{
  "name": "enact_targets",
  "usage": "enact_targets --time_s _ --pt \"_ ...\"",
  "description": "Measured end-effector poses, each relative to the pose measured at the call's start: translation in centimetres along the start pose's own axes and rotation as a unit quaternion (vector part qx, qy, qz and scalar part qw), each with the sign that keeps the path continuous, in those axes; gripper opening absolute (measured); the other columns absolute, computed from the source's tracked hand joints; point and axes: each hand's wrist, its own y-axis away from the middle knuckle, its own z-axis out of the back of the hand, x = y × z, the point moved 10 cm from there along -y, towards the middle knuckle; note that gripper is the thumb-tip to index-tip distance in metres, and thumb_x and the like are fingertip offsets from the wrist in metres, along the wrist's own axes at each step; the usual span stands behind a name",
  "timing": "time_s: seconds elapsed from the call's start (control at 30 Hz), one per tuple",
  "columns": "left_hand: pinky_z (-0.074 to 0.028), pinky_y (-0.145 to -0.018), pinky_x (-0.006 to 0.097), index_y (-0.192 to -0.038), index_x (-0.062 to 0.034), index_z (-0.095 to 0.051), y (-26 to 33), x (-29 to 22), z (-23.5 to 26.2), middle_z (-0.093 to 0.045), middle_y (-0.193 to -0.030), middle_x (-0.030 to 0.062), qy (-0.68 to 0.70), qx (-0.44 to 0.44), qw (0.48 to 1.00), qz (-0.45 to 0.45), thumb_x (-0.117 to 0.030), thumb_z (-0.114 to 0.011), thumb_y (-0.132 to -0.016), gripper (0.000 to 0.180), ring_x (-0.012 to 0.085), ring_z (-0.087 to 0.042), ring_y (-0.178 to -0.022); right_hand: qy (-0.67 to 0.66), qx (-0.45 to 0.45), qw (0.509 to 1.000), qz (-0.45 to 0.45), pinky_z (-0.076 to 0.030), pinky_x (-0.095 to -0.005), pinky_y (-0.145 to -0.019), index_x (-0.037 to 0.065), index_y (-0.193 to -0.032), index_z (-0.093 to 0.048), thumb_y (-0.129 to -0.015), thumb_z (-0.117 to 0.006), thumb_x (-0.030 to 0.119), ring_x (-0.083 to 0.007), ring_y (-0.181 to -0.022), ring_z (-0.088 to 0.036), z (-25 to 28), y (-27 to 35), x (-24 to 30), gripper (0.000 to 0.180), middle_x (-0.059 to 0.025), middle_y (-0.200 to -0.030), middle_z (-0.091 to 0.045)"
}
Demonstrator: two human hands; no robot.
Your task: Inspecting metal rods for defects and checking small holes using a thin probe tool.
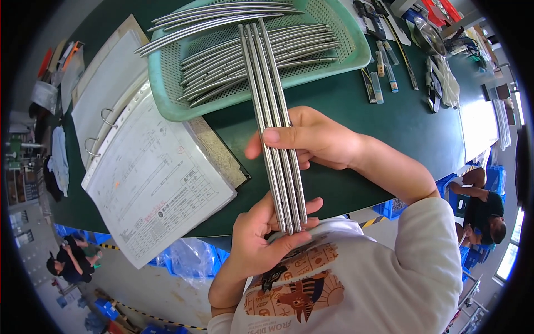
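Note:
Several slim, shiny metal rods (270,106) are held side by side as a bundle in front of my chest. My right hand (314,136) is closed round their middle, its thumb lying across the front. Lower down, my left hand (261,231) cups the near ends, with its thumb in front and fingers behind. At the far end one rod splays slightly to the right of the others. Beyond my hands, more metal rods (261,55) lie in a green perforated plastic basket (167,106), and a few rest across its far left rim.
An open ring binder with a technical drawing (161,183) lies left of the basket on the dark green table (356,106). Small tubes (378,83), calipers (370,16) and tools are at the far right. Two people sit farther off, at left and right. Blue crates (189,259) stand below the table.

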Motion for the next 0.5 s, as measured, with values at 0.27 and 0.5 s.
enact_targets --time_s 0.27,0.5 --pt "-0.049 -0.089 0.032 -0.128 0.0078 -0.036 -0.7 0.8 0.0 -0.060 -0.109 0.0229 0.059 -0.022 0.997 0.051 0.005 -0.058 -0.082 0.051 0.0229 -0.062 -0.099 -0.005 -0.002 1.000 -0.003 -0.028 -0.0188 -0.044 -0.003 -0.099 -0.062 -0.089 -0.055 0.037 -0.0030 -0.048 -0.036 0.2 -0.1 -0.2 0.042 0.0040 -0.061 -0.047" --pt "-0.051 -0.082 0.030 -0.129 0.0053 -0.037 -1.6 1.7 0.9 -0.061 -0.110 0.0197 0.084 -0.009 0.989 0.123 -0.006 -0.052 -0.089 0.044 0.0219 -0.062 -0.097 0.041 -0.024 0.999 0.002 -0.029 -0.0185 -0.044 -0.001 -0.096 -0.065 -0.089 -0.055 0.034 -0.0027 -0.050 -0.038 0.9 -0.3 -0.5 0.037 0.0031 -0.064 -0.052"
